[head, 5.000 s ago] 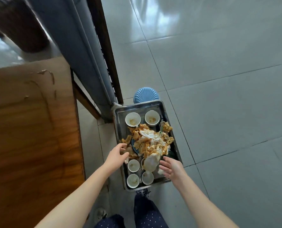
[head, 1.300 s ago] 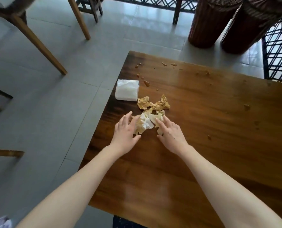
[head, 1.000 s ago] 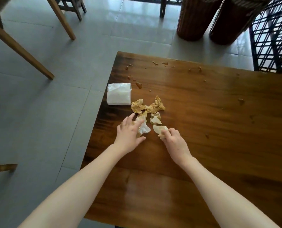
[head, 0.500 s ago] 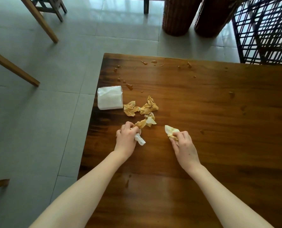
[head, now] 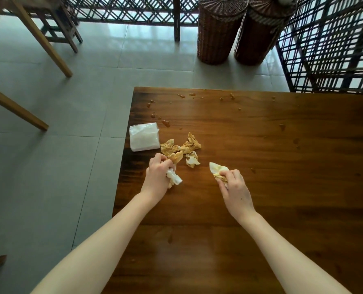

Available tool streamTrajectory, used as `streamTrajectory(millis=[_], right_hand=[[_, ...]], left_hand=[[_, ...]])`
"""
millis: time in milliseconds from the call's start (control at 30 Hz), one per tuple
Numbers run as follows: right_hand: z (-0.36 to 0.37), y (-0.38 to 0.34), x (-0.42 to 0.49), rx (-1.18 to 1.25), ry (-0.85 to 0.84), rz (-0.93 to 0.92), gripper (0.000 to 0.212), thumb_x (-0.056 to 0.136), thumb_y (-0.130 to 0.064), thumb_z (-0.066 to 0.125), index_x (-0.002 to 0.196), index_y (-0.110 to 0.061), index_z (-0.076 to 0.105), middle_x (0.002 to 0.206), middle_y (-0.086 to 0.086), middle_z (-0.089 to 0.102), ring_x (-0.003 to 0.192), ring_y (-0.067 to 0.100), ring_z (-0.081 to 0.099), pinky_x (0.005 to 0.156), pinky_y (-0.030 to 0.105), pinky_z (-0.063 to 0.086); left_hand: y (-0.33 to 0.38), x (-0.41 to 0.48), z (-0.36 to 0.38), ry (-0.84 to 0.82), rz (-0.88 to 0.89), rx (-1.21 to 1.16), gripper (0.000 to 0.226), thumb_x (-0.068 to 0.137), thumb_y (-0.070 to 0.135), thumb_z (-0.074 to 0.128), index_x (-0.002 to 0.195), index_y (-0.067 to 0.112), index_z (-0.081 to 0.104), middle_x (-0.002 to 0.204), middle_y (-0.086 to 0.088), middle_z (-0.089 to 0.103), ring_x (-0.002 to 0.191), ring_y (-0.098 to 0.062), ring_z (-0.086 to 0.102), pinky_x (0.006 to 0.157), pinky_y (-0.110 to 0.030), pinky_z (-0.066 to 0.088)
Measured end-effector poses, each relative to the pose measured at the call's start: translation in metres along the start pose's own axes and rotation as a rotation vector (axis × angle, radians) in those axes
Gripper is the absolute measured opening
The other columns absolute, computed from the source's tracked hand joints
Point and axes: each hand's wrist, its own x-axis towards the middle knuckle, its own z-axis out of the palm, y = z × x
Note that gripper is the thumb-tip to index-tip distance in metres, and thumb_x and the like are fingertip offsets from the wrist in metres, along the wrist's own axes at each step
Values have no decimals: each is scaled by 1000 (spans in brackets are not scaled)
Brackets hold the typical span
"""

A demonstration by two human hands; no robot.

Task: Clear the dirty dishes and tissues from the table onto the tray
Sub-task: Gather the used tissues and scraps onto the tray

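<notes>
Head view: left hand (head: 157, 177) is gripping a crumpled white tissue (head: 174, 178) near the left edge of the wooden table (head: 282, 198), right hand (head: 234, 188) is pinching a stained tissue (head: 217, 169); more soiled tissues (head: 190, 144) are lying just beyond, beside a tissue pack (head: 143, 137).

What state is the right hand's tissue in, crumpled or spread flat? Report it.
Crumpled: the stained tissue bunches in uneven folds above the right hand, whose fingers pinch it.

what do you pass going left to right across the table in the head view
tissue pack → left hand gripping a wad of tissue → small loose crumpled tissue → right hand pinching a stained tissue
</notes>
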Motion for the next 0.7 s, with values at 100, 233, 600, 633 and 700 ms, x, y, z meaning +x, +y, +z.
streamTrajectory(millis=[100,233,600,633,700], right_hand=[[-4,-8,-5,1,11,-5,27,89,-14,62,116,-10,59,109,6,57,95,14,58,68,19,53],[-8,-18,-12,-16,15,-4,27,90,-15,62,116,-11,59,109,5,56,94,13,56,67,19,54],[-4,-23,-26,-22,3,-4,29,89,-15,64,117,-11,60,108,4,57,95,14,58,68,16,52],[-4,-21,-29,-25,3,1,29,88,-15,65,116,-11,60,108,4,57,95,14,59,67,14,51],[-4,-15,-31,-31,3,11,29,87,-15,66,116,-11,61,107,5,58,92,14,59,65,14,51]], left_hand=[[-4,-5,-10,4,8,-26,16,83,4,69,97,10,69,118,-6,51,108,-16,45,91,-30,49],[-11,-9,-22,24,5,-69,13,84,4,68,97,8,68,117,-7,51,106,-15,43,90,-27,47],[-14,-11,3,-119,21,-70,12,85,4,67,92,14,67,114,-4,51,108,-17,48,85,-20,45],[-14,-8,8,-134,35,-46,14,85,4,67,94,15,67,119,-4,50,112,-20,48,89,-23,46],[-19,-4,15,-151,20,49,22,84,4,67,100,19,66,134,-6,45,127,-26,41,103,-39,42]])
